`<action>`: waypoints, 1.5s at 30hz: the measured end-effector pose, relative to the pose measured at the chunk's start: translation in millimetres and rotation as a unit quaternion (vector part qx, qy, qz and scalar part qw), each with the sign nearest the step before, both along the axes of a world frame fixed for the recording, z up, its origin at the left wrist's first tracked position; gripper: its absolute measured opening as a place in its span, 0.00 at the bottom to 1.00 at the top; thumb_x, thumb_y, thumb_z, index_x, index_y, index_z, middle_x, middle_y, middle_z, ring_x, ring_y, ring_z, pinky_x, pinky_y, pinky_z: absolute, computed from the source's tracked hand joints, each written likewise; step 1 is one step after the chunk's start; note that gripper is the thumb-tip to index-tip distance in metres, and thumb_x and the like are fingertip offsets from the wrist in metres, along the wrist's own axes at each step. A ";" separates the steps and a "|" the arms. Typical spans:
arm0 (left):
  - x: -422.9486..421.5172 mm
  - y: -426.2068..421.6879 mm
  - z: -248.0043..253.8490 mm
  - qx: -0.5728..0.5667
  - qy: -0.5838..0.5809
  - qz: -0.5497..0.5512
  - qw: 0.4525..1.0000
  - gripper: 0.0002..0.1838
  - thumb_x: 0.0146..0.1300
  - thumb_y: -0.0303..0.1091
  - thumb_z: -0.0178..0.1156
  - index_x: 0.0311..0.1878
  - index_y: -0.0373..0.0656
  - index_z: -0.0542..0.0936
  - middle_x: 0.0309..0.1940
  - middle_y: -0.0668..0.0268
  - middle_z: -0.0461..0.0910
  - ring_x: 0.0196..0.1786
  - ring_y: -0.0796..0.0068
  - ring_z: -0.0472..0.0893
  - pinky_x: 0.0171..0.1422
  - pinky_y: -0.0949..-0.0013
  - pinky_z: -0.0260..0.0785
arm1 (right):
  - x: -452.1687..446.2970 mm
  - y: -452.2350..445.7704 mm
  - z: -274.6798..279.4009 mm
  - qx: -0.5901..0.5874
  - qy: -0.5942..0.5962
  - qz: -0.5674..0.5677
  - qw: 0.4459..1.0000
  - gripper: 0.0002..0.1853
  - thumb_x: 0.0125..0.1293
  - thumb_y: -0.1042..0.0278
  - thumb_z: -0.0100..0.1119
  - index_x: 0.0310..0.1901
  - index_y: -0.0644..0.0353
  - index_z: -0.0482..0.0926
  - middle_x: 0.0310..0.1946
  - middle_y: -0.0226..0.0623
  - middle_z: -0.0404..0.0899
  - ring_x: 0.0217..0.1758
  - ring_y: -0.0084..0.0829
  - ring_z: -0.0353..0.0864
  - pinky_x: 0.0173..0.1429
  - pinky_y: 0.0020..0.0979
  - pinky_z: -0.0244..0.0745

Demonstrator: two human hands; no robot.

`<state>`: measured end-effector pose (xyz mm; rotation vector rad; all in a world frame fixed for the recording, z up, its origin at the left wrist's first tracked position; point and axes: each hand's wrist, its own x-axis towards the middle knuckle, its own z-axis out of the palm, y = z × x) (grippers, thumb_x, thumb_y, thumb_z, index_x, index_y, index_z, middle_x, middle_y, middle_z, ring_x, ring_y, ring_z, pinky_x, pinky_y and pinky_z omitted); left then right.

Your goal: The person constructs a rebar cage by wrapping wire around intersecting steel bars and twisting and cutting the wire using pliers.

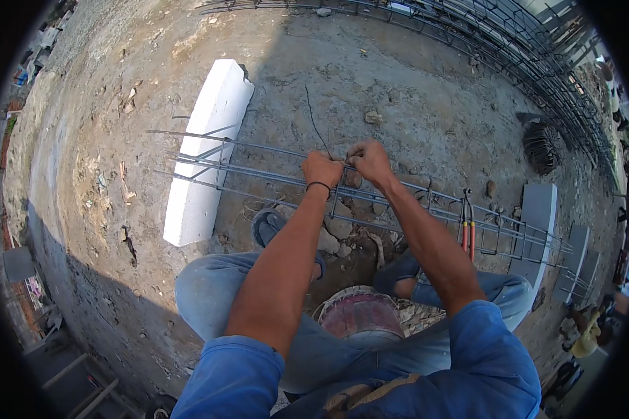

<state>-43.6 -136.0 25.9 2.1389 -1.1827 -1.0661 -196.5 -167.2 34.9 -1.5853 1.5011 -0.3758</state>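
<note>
A long, narrow rebar cage point(272, 176) of steel bars and stirrups stretches across in front of me. My left hand point(321, 170) is closed at its middle, fingers against a stirrup and the top bar. Just to the right, my right hand point(371, 163) is pinched at the same joint. A thin dark tie wire point(313, 119) rises from between the hands and sticks out away from me. Its lower end disappears among my fingers. Pincers with red and yellow handles point(465, 236) hang on the cage, right of my right forearm.
A white block point(206, 157) supports the cage's left end, and a grey block point(534, 230) its right. I sit on an upturned reddish bucket point(362, 313). More rebar cages point(482, 42) lie at the back right, near a bundle of stirrups point(542, 148). Stones litter the dirt.
</note>
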 end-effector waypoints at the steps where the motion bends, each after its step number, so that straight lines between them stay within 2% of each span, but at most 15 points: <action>1: 1.9 -2.7 7.6 -0.001 0.003 0.002 1.000 0.11 0.47 0.37 0.77 0.34 0.43 0.92 0.35 0.47 0.88 0.43 0.48 0.89 0.53 0.56 0.80 | -0.2 8.6 -4.0 -0.022 -0.053 -0.034 0.998 0.08 0.54 0.78 0.65 0.37 0.67 0.87 0.33 0.48 0.88 0.39 0.38 0.90 0.44 0.39 0.81; 3: 11.8 -8.8 22.2 0.020 0.008 -0.137 0.990 0.10 0.48 0.36 0.76 0.33 0.42 0.91 0.35 0.48 0.88 0.44 0.49 0.89 0.53 0.56 0.80 | -1.9 15.7 -5.5 -0.046 -0.102 -0.065 0.992 0.09 0.55 0.79 0.65 0.39 0.66 0.88 0.33 0.46 0.89 0.38 0.34 0.90 0.44 0.37 0.81; 7: 21.4 -11.0 1.8 -0.008 0.077 -0.145 0.986 0.10 0.50 0.36 0.76 0.34 0.42 0.90 0.35 0.51 0.89 0.44 0.50 0.88 0.51 0.55 0.79 | 1.3 19.6 -2.5 -0.023 -0.109 -0.087 0.990 0.07 0.61 0.83 0.66 0.42 0.68 0.86 0.37 0.40 0.88 0.41 0.28 0.87 0.46 0.32 0.79; 9: 21.7 -9.3 7.2 -0.069 -0.039 -0.190 0.979 0.08 0.56 0.34 0.74 0.32 0.39 0.88 0.29 0.55 0.88 0.36 0.57 0.88 0.43 0.58 0.78 | 1.0 23.6 -3.4 -0.019 -0.103 -0.084 0.991 0.07 0.61 0.82 0.66 0.42 0.69 0.86 0.37 0.40 0.89 0.41 0.28 0.86 0.46 0.32 0.79; 12: 25.4 -37.2 42.1 -0.076 -0.123 -0.347 0.927 0.09 0.56 0.35 0.76 0.32 0.41 0.88 0.30 0.54 0.88 0.37 0.56 0.88 0.43 0.57 0.77 | 0.7 22.7 3.2 -0.052 -0.104 -0.057 0.992 0.07 0.62 0.81 0.67 0.42 0.69 0.87 0.38 0.40 0.89 0.42 0.28 0.87 0.46 0.32 0.79; 16: 29.7 -65.2 29.5 -0.050 -0.151 -0.401 0.902 0.08 0.56 0.36 0.76 0.32 0.43 0.89 0.32 0.56 0.89 0.39 0.57 0.88 0.44 0.57 0.77 | 1.3 23.6 10.1 -0.024 -0.110 -0.072 0.991 0.08 0.62 0.79 0.67 0.43 0.68 0.88 0.38 0.42 0.90 0.42 0.28 0.87 0.46 0.32 0.79; 19: 32.3 -70.9 14.7 0.026 -0.049 -0.345 0.937 0.10 0.56 0.38 0.77 0.37 0.44 0.90 0.37 0.55 0.89 0.43 0.56 0.88 0.50 0.55 0.79 | 1.8 24.6 11.8 -0.027 -0.099 -0.075 0.992 0.09 0.61 0.79 0.66 0.43 0.67 0.88 0.37 0.42 0.90 0.39 0.28 0.86 0.45 0.33 0.78; 24: 42.4 -77.9 9.7 0.085 0.085 -0.366 0.923 0.08 0.60 0.37 0.75 0.38 0.44 0.90 0.35 0.59 0.90 0.41 0.69 0.87 0.51 0.62 0.78 | 6.9 24.6 21.3 -0.039 -0.051 -0.046 0.997 0.10 0.61 0.79 0.65 0.43 0.63 0.89 0.34 0.42 0.89 0.34 0.25 0.85 0.42 0.32 0.77; 27: 44.3 -87.5 -27.9 0.108 0.175 -0.336 0.919 0.10 0.59 0.37 0.74 0.40 0.43 0.90 0.39 0.58 0.90 0.43 0.69 0.87 0.53 0.60 0.78 | 5.7 12.7 8.7 -0.158 -0.018 0.043 0.986 0.08 0.60 0.79 0.65 0.40 0.60 0.89 0.31 0.40 0.88 0.32 0.30 0.85 0.42 0.34 0.78; 29: 38.8 -87.0 -22.7 0.089 0.129 -0.340 0.928 0.11 0.60 0.37 0.73 0.41 0.42 0.90 0.42 0.56 0.90 0.45 0.67 0.87 0.54 0.59 0.78 | 5.2 4.6 11.5 -0.330 0.035 0.211 0.919 0.08 0.56 0.79 0.63 0.37 0.58 0.87 0.36 0.41 0.85 0.42 0.48 0.84 0.48 0.44 0.80; 32: 31.7 -84.7 -24.5 0.075 0.070 -0.334 0.937 0.13 0.61 0.38 0.70 0.45 0.41 0.90 0.47 0.54 0.89 0.50 0.63 0.87 0.58 0.57 0.77 | 2.3 -8.9 22.3 -0.363 0.095 0.342 0.862 0.07 0.57 0.78 0.65 0.37 0.54 0.85 0.35 0.34 0.82 0.42 0.44 0.81 0.44 0.44 0.79; 37: 17.5 -90.7 -48.5 0.106 0.001 -0.290 0.951 0.17 0.63 0.42 0.67 0.50 0.42 0.89 0.54 0.54 0.87 0.58 0.57 0.86 0.62 0.58 0.76 | 8.4 -19.1 26.4 -0.316 0.139 0.391 0.853 0.05 0.59 0.73 0.61 0.36 0.54 0.84 0.41 0.35 0.83 0.48 0.45 0.80 0.51 0.44 0.78; 40: 8.4 -92.0 -50.3 0.037 0.010 -0.118 0.992 0.11 0.65 0.41 0.66 0.44 0.48 0.92 0.45 0.57 0.89 0.49 0.59 0.87 0.55 0.58 0.78 | 17.0 -25.9 42.0 -0.294 0.176 0.408 0.847 0.05 0.60 0.72 0.63 0.37 0.54 0.85 0.42 0.37 0.84 0.50 0.46 0.81 0.51 0.45 0.79; 42: 9.5 -102.0 -45.4 0.005 0.170 0.077 0.982 0.11 0.67 0.41 0.66 0.39 0.46 0.92 0.41 0.60 0.90 0.47 0.61 0.88 0.53 0.59 0.78 | 24.3 -32.3 50.3 -0.268 0.212 0.425 0.838 0.05 0.61 0.71 0.64 0.38 0.55 0.85 0.42 0.38 0.84 0.51 0.47 0.81 0.52 0.46 0.79; 45: 15.5 -100.5 -30.8 0.010 0.147 0.143 0.979 0.13 0.69 0.41 0.64 0.34 0.45 0.91 0.35 0.63 0.91 0.43 0.65 0.88 0.51 0.61 0.78 | 31.1 -49.5 40.5 -0.151 0.306 0.426 0.838 0.09 0.60 0.66 0.70 0.38 0.61 0.84 0.41 0.47 0.86 0.51 0.47 0.83 0.52 0.46 0.79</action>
